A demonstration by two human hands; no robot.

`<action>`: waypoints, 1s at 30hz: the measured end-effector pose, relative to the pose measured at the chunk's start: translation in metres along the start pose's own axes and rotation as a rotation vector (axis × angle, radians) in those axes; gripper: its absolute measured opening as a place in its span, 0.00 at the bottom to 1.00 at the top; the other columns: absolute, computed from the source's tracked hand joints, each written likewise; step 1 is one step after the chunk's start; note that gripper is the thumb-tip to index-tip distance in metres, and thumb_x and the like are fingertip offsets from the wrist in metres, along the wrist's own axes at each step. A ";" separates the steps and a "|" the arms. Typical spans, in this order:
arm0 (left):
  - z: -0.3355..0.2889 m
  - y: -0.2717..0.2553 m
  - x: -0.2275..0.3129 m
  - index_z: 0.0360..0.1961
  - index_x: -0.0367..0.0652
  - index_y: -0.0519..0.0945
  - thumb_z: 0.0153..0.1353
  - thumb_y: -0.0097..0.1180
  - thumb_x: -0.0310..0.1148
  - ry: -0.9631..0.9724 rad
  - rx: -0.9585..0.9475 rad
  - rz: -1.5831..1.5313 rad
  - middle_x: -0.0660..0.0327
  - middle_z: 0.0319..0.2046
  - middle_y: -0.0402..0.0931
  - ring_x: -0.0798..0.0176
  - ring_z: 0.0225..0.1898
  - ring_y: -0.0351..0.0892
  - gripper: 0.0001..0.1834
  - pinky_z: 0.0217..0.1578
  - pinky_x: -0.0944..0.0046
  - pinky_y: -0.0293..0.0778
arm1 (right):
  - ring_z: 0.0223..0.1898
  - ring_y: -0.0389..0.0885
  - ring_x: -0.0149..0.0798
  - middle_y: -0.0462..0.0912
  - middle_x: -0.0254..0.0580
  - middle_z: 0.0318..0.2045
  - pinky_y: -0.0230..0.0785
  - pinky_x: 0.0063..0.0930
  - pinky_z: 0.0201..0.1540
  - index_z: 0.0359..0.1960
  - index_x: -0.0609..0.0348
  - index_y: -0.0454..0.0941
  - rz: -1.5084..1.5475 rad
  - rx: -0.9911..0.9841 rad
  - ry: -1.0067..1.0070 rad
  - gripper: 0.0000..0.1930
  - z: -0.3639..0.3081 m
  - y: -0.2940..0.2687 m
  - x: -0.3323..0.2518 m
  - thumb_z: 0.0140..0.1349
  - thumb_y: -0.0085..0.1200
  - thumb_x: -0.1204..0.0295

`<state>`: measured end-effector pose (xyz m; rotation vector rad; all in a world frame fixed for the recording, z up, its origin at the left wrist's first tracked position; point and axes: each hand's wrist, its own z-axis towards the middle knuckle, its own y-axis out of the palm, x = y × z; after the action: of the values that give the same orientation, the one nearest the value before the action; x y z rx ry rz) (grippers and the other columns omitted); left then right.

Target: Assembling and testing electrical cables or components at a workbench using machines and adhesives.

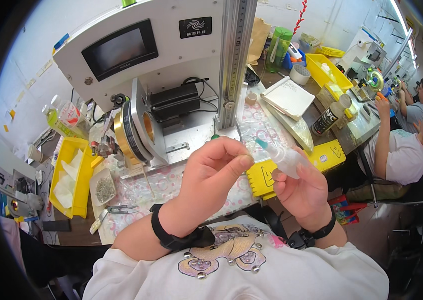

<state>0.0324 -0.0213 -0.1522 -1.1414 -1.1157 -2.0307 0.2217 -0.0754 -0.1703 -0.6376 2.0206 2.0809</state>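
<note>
Left hand [212, 169]: thumb and forefinger pinched closed; can't tell on what. Right hand [309, 187]: fingers partly curled round translucent squeeze bottle [287, 159], held up, green nozzle [261, 143] angled toward left hand. Risk: squeezing too hard could drip onto left fingers. Count: two hands, one bottle, one nozzle.

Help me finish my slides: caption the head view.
Right hand holding a translucent bottle with a green tip; left hand pinched nearby, machine behind.
</note>
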 end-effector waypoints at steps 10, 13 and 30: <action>0.004 -0.011 -0.012 0.33 0.39 0.74 0.59 0.52 0.26 -0.072 0.041 -0.211 0.64 0.29 0.74 0.73 0.33 0.71 0.03 0.38 0.72 0.67 | 0.38 0.78 0.40 0.77 0.42 0.40 0.73 0.31 0.40 0.47 0.51 0.67 0.087 0.129 0.062 0.13 0.005 -0.005 0.003 0.59 0.47 0.75; 0.007 -0.021 -0.003 0.33 0.39 0.72 0.59 0.51 0.27 -0.040 0.077 -0.260 0.62 0.28 0.73 0.69 0.32 0.70 0.03 0.36 0.70 0.66 | 0.38 0.78 0.41 0.77 0.42 0.39 0.72 0.33 0.40 0.46 0.51 0.67 0.058 0.203 0.038 0.13 0.002 -0.007 0.003 0.59 0.48 0.74; -0.010 -0.065 0.057 0.32 0.37 0.74 0.57 0.52 0.24 0.223 0.172 0.012 0.61 0.29 0.75 0.69 0.32 0.72 0.03 0.37 0.70 0.67 | 0.37 0.77 0.40 0.75 0.40 0.36 0.72 0.32 0.41 0.44 0.54 0.64 -0.190 0.151 -0.176 0.13 0.001 -0.007 0.002 0.58 0.47 0.77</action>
<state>-0.0497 -0.0006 -0.1314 -0.8126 -1.1410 -1.9540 0.2228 -0.0745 -0.1776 -0.5731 1.9151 1.7916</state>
